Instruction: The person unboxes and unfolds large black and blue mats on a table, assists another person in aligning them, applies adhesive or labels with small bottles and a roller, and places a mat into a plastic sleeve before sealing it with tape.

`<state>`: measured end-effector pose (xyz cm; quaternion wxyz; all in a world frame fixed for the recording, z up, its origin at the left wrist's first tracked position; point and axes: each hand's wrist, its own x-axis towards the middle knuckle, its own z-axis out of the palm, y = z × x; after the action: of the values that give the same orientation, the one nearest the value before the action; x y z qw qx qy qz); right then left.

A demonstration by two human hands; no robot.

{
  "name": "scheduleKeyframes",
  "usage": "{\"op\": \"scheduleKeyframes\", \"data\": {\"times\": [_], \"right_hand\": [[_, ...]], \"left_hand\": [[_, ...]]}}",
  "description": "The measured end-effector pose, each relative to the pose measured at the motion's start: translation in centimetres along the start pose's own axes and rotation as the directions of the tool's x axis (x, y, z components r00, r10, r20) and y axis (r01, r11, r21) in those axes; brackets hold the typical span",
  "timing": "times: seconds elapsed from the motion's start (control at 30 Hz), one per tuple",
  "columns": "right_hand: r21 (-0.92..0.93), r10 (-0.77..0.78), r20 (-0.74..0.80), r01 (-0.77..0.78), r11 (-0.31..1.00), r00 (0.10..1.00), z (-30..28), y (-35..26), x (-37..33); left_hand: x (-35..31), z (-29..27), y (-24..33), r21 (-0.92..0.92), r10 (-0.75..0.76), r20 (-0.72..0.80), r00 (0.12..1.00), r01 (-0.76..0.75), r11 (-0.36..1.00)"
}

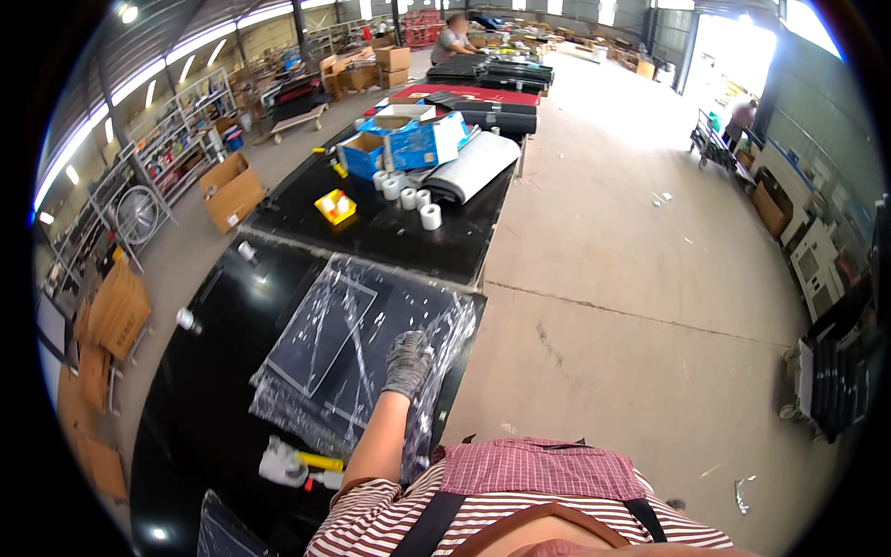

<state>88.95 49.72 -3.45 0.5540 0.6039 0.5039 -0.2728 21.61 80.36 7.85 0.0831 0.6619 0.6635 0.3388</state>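
Note:
My left hand [407, 365], in a grey knit glove, rests on the right part of a flat dark package [343, 325] wrapped in crinkled clear plastic film. Its fingers look curled in against the film, and a small whitish bit shows beside them; what they grip is too small to name. Loose film bunches along the package's edges on the black table [204, 399]. Just in front of the package lie a tool with a yellow handle [320, 460] and a crumpled whitish plastic piece [282, 462]. My right hand is out of the picture.
On the farther black table stand blue cartons [422, 141], a grey roll [478, 167], several white rolls [431, 217] and a yellow tray [335, 207]. A cardboard box [230, 190] is left of it. Two people work farther off. Wheeled carts stand at right.

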Motion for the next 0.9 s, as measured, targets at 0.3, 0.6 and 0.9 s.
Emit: {"op": "scheduleKeyframes", "data": {"times": [0.3, 0.6, 0.9], "right_hand": [[0.281, -0.076, -0.168, 0.121, 0.952, 0.983, -21.1, 3.8, 13.9], [0.730, 0.099, -0.679, 0.654, 0.199, 0.728, -56.9, 12.0, 27.0], [0.668, -0.623, -0.656, 0.713, -0.216, 0.426, -83.6, -1.1, 12.3]], "left_hand": [[6.7, 9.9, -1.9, 0.397, -0.545, -0.152, 0.824, 0.556, 0.730], [7.5, 9.6, -2.4, 0.482, -0.522, -0.261, 0.812, 0.578, 0.659], [28.1, 13.4, -0.8, 0.308, -0.264, -0.542, 0.798, 0.481, 0.821]]}}
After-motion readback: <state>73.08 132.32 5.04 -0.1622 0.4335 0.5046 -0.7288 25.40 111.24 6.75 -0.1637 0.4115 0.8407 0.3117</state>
